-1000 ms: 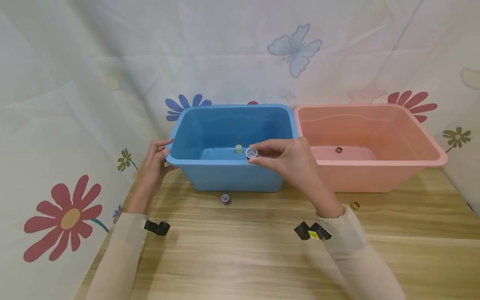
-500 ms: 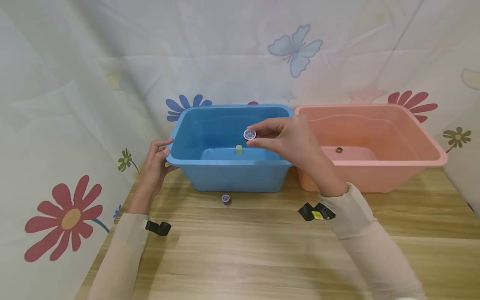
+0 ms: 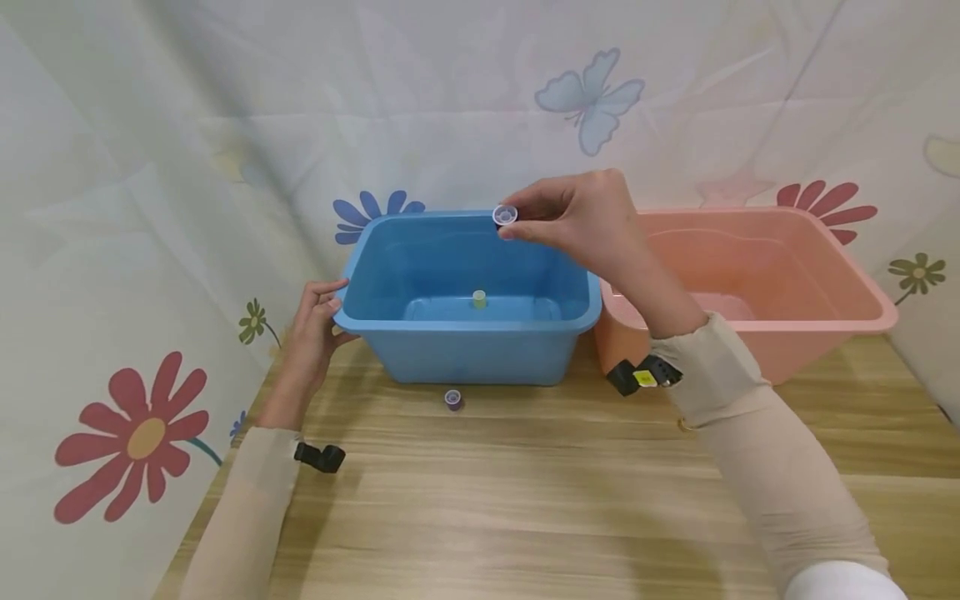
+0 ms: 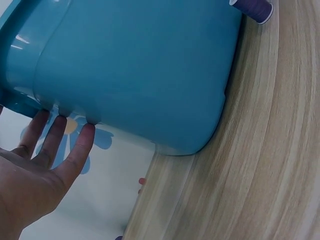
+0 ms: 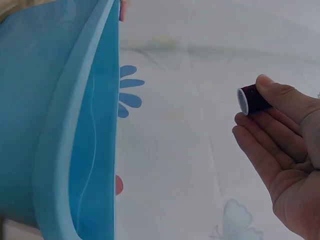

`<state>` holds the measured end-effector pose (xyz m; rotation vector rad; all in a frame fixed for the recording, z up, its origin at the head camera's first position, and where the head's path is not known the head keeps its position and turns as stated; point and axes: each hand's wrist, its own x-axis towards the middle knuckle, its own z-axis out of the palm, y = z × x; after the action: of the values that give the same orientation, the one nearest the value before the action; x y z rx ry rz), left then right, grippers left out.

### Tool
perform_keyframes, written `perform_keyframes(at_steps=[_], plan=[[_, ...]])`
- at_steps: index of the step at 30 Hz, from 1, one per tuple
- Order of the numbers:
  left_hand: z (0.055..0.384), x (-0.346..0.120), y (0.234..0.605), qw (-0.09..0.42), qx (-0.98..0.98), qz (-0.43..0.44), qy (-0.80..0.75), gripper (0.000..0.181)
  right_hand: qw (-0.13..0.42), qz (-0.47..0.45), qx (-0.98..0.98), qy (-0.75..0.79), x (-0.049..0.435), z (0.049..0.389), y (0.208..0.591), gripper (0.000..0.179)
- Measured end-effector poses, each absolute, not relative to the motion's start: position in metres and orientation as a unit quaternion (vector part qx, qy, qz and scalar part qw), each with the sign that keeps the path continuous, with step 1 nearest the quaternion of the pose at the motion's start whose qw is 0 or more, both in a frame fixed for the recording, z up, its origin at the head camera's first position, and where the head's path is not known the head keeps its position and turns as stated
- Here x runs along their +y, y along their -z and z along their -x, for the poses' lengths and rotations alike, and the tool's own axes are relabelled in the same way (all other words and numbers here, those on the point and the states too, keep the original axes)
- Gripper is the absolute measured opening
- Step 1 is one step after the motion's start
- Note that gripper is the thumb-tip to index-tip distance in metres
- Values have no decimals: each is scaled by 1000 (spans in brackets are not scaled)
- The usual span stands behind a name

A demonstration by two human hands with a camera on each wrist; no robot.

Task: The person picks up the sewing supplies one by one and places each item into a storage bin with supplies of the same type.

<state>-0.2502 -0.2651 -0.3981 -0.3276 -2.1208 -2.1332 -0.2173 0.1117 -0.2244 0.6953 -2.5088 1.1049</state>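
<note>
My right hand (image 3: 592, 217) pinches a small spool of dark purple thread (image 5: 254, 100) between thumb and fingers, raised over the back of the blue tub (image 3: 472, 354). The spool's pale round end (image 3: 506, 216) faces up. At the tub's left front corner, my left hand (image 3: 311, 321) holds the rim; in the left wrist view several fingers (image 4: 75, 155) press the outer wall below it. Inside the tub stands a small yellow-green spool (image 3: 479, 299). Another purple spool (image 3: 453, 400) stands on the table in front, and also shows in the left wrist view.
A pink tub (image 3: 787, 354) stands directly right of the blue one, partly covered by my right arm. A small brass-coloured ring (image 3: 682, 424) on the wooden table (image 3: 510, 517) is mostly hidden by the right sleeve. A printed curtain (image 3: 465, 108) hangs behind.
My right hand has risen from the blue tub's front rim to above its back rim, carrying the purple spool. The left hand has stayed on the rim.
</note>
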Motion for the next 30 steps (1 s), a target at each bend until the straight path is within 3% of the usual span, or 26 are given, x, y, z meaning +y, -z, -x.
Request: perform_keyframes(at_steps=[10, 30], plan=[[252, -265, 399, 59, -701, 110, 702, 37, 121, -193, -895, -382, 120, 247, 210, 39], [251, -263, 399, 65, -693, 111, 710, 35, 58, -205, -901, -379, 104, 304, 213, 40]])
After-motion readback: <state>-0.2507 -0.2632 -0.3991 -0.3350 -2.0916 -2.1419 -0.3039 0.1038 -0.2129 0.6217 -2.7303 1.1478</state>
